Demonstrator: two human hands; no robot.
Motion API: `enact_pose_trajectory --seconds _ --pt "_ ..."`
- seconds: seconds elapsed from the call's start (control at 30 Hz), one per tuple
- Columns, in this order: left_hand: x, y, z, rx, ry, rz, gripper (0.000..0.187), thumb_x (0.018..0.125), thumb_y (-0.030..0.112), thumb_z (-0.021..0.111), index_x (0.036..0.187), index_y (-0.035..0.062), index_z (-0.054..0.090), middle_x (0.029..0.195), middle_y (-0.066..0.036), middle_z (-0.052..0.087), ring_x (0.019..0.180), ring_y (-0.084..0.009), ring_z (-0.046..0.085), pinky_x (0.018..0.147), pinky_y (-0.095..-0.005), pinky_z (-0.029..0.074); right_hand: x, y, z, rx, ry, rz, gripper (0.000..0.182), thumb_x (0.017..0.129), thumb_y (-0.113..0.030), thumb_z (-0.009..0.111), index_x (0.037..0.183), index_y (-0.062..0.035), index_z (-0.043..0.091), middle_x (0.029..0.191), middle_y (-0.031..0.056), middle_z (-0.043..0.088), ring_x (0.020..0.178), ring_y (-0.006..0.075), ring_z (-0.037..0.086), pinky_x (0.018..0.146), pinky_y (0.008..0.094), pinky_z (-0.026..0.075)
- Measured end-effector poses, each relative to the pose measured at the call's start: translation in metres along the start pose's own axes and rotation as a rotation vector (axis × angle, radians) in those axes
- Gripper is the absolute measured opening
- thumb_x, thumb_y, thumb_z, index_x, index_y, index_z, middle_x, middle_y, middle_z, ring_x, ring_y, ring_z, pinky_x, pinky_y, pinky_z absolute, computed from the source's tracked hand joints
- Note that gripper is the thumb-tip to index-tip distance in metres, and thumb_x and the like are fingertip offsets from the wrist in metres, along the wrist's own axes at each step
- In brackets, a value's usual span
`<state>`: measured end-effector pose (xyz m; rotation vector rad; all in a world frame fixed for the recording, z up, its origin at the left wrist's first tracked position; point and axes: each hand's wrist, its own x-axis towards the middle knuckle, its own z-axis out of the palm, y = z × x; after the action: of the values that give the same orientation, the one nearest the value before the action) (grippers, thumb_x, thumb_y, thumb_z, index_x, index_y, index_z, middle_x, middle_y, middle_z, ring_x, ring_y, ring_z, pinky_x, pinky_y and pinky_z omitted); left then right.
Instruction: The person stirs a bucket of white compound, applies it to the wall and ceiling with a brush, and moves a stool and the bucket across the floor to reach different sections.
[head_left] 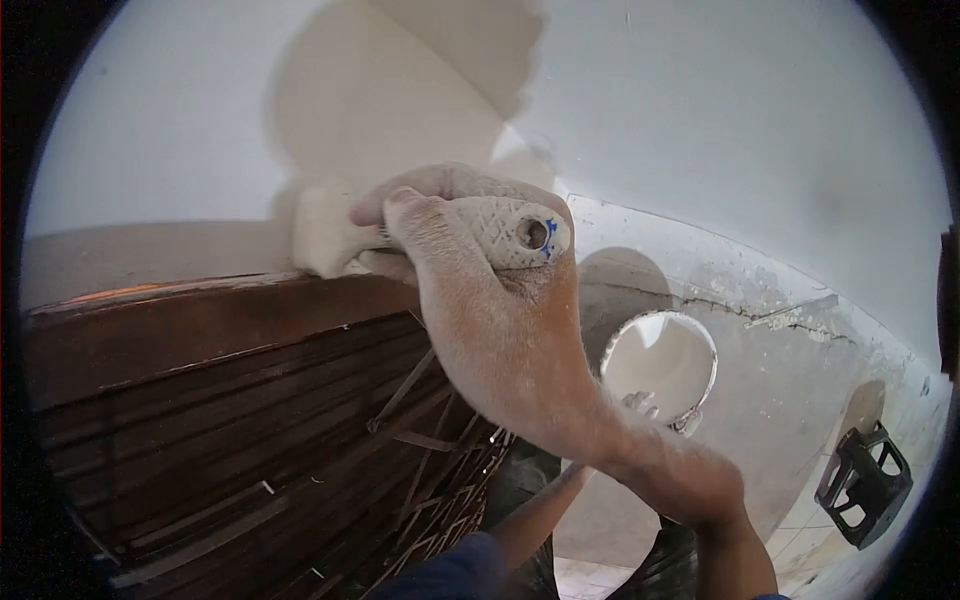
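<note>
My right hand (500,310), dusted with white, is closed around the pale handle of a paintbrush (510,230). The handle has a crosshatched grip and a round hole at its end, with a blue mark beside it. The white-coated brush head (325,230) touches the wall (150,170) just above a dark brown wooden edge (200,310). Lower down, my left hand (640,403) grips the near rim of a white bucket (713,350) with white paint inside. My right forearm hides part of the left hand.
Dark wooden slats (200,420) with loose thin strips fill the lower left. A black plastic object (868,487), like a small stool, is at the lower right. The grey lower wall (780,310) on the right has cracked, peeling patches. My legs show at the bottom.
</note>
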<state>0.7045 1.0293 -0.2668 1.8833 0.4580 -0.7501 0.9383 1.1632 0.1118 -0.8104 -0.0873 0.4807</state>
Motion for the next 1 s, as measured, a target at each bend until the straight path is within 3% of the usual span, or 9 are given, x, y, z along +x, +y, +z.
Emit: enact_pose_trajectory --seconds 0.17,0.4,0.47,0.5,0.6,0.63,0.77,0.9,1.0 --pt "0.002 -0.014 0.011 0.022 -0.018 -0.004 0.051 0.096 0.040 0.056 0.137 0.0085 0.050 0.132 -0.019 0.055 0.124 -0.0355 0.051 0.106 -0.0461 0.040 -0.015 -0.031 -0.039 0.095 0.069 -0.168 0.016 0.095 -0.007 0.057 0.097 0.0053 0.066 0.087 0.0092 0.070 0.077 0.0143 0.066 0.073 0.0260 0.052" --pt "0.000 -0.020 0.013 0.059 -0.033 -0.054 0.053 0.097 0.041 0.056 0.138 0.0085 0.050 0.136 -0.019 0.053 0.127 -0.0349 0.049 0.108 -0.0451 0.038 0.004 0.033 -0.064 -0.405 -0.007 -0.103 0.015 0.094 -0.006 0.056 0.088 0.0012 0.069 0.081 0.0094 0.070 0.071 0.0141 0.065 0.067 0.0294 0.054" --pt "-0.010 0.003 -0.002 0.221 -0.081 0.028 0.054 0.101 0.027 0.051 0.147 0.0060 0.032 0.147 -0.020 0.038 0.132 -0.0318 0.040 0.111 -0.0412 0.036 0.004 0.029 -0.047 -0.413 -0.038 -0.176 0.019 0.096 -0.008 0.055 0.090 0.0017 0.070 0.081 0.0115 0.071 0.071 0.0123 0.066 0.059 0.0249 0.053" --pt "-0.009 0.002 -0.003 0.080 -0.043 -0.039 0.053 0.099 0.031 0.054 0.143 0.0059 0.039 0.145 -0.019 0.042 0.132 -0.0303 0.043 0.110 -0.0407 0.037 0.002 0.018 -0.045 -0.355 -0.047 -0.177 0.022 0.098 -0.010 0.054 0.093 0.0024 0.072 0.083 0.0131 0.072 0.071 0.0109 0.068 0.050 0.0203 0.052" --pt "-0.013 -0.029 0.013 -0.256 -0.019 -0.089 0.051 0.096 0.036 0.059 0.135 0.0043 0.051 0.138 -0.019 0.052 0.128 -0.0298 0.049 0.107 -0.0409 0.039 0.008 0.010 -0.069 0.200 0.113 -0.101 0.012 0.091 -0.005 0.059 0.089 0.0015 0.069 0.082 0.0142 0.071 0.072 0.0182 0.068 0.070 0.0302 0.055" --pt "-0.012 -0.049 0.024 -0.324 -0.033 0.026 0.048 0.097 0.032 0.058 0.134 0.0030 0.050 0.133 -0.020 0.053 0.122 -0.0325 0.052 0.104 -0.0421 0.042 0.005 0.014 -0.095 0.002 0.129 -0.189 0.018 0.095 -0.010 0.058 0.099 0.0044 0.068 0.096 0.0173 0.069 0.082 0.0225 0.070 0.079 0.0322 0.058" --pt "-0.015 -0.004 -0.021 -0.041 -0.012 0.028 0.043 0.094 0.029 0.058 0.125 -0.0004 0.054 0.119 -0.024 0.059 0.109 -0.0417 0.059 0.093 -0.0483 0.047 -0.002 0.063 -0.211 -0.229 0.360 0.038 0.026 0.098 -0.012 0.057 0.115 0.0068 0.064 0.114 0.0204 0.067 0.104 0.0273 0.068 0.092 0.0349 0.059" --pt "-0.025 -0.041 -0.006 0.026 0.020 0.100 0.044 0.094 0.032 0.058 0.127 0.0020 0.054 0.125 -0.025 0.058 0.113 -0.0435 0.056 0.096 -0.0504 0.044 0.022 0.178 -0.283 -0.340 0.462 0.341 0.023 0.096 -0.012 0.059 0.112 -0.0008 0.070 0.104 0.0176 0.071 0.082 0.0201 0.071 0.080 0.0309 0.061" --pt "-0.030 -0.005 -0.035 -0.059 -0.081 0.009 0.047 0.093 0.032 0.061 0.128 0.0014 0.053 0.128 -0.025 0.057 0.119 -0.0431 0.053 0.101 -0.0501 0.041 0.048 0.246 -0.271 -0.695 0.456 0.158 0.021 0.095 -0.012 0.058 0.106 -0.0017 0.072 0.092 0.0153 0.074 0.070 0.0189 0.069 0.068 0.0312 0.057"
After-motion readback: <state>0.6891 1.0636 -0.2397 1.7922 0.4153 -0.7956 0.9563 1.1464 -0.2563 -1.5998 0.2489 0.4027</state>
